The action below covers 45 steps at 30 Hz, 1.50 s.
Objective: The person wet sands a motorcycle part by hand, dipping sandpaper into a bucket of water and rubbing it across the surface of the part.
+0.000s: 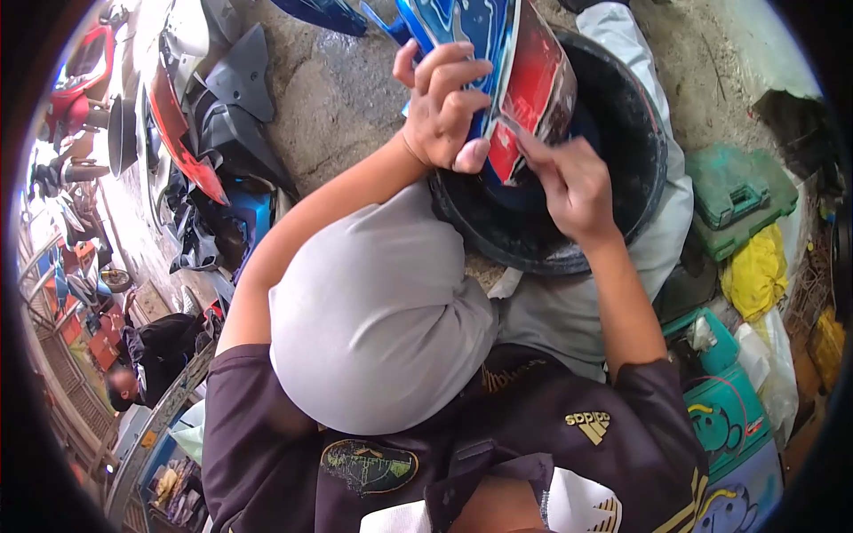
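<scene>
Panel (538, 84), blue and red, one: over black basin (498, 247). Left hand (447, 108): gripping the panel's blue side. Right hand (576, 182): pinching thin item (512, 125), possibly a blade, against the red face.

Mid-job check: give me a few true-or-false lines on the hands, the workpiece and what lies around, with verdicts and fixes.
1. The left hand is on the blue panel. True.
2. The right hand lies flat on the ground. False: it is raised, fingers curled, at the red surface.
3. The red surface sits over part of the black tub. True.
4. The yellow bundle is on the person's left. False: it is on the right, next to the green case.
5. The dark sleeves leave both forearms bare. True.
</scene>
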Each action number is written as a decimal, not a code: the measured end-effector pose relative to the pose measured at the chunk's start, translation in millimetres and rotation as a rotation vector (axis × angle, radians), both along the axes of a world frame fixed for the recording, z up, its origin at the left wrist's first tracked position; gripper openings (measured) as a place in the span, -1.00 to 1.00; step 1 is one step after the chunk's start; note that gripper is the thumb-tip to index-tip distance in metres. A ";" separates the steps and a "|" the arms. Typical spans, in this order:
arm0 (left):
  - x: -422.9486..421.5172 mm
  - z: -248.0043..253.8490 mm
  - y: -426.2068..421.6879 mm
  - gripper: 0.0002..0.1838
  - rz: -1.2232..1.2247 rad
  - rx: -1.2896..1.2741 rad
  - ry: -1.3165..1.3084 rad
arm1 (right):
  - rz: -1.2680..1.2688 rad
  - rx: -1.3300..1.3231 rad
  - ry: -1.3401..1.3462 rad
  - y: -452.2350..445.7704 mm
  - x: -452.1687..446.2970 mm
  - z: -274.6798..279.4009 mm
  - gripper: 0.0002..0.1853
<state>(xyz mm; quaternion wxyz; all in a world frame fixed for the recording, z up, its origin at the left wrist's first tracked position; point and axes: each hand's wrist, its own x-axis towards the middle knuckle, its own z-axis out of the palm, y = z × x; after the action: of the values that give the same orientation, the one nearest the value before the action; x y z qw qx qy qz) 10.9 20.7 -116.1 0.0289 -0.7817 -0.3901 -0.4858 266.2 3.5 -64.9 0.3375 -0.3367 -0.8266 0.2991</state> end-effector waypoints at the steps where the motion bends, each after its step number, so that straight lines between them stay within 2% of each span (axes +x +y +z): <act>1: 2.1 -2.2 0.0 -0.51 0.000 0.020 -0.025 | -0.030 0.048 0.094 7.3 -14.6 -1.7 -0.59; 4: -1.8 1.1 -0.1 -0.51 0.007 0.005 0.007 | -0.013 0.100 -0.005 9.2 -12.4 -2.6 -0.59; 8: -2.1 -3.4 4.9 -0.51 0.004 0.012 -0.045 | -0.113 -0.005 0.116 -18.4 5.2 -25.2 -0.64; 11: 1.8 -1.8 1.2 -0.52 -0.003 0.013 -0.041 | -0.077 0.041 0.008 3.1 -12.9 0.5 -0.72; 14: -1.5 1.8 0.3 -0.51 0.002 -0.004 0.000 | -0.151 0.067 0.033 -2.3 -18.3 -2.0 -0.65; 18: -2.3 -2.0 3.0 -0.50 -0.009 -0.006 -0.046 | -0.171 0.031 0.113 -24.9 -5.3 -21.4 -0.66; 21: 0.0 -2.6 2.1 -0.50 -0.002 -0.009 -0.074 | -0.115 0.029 -0.017 -1.5 -20.0 4.0 -0.77; 24: -6.2 2.3 3.4 -0.51 -0.006 -0.021 -0.035 | -0.191 0.025 -0.023 -7.9 -29.0 10.5 -0.69; 26: -5.4 1.3 2.5 -0.51 0.007 -0.041 -0.054 | -0.264 0.018 0.086 -31.6 -25.0 -8.0 -0.73; 33: -3.0 0.0 1.0 -0.50 -0.001 -0.049 -0.077 | -0.426 0.037 -0.181 -24.2 -31.2 4.5 -0.67; 36: -4.0 3.8 4.2 -0.51 0.006 -0.038 -0.071 | -0.530 0.246 -0.292 -49.2 -36.7 19.5 -0.70; 41: -2.8 3.3 4.0 -0.52 -0.004 -0.045 -0.081 | -0.607 0.208 -0.350 -66.9 -40.2 23.7 -0.81; 45: -4.1 9.6 1.9 -0.48 0.004 -0.059 -0.049 | -0.561 0.204 -0.271 -52.7 -41.4 34.2 -0.83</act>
<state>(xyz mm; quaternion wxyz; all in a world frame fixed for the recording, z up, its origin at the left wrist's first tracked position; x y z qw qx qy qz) 6.8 22.6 -106.5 -0.0030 -0.7693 -0.4063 -0.4931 224.8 -49.2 -30.7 0.3255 -0.5525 -0.7648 0.0628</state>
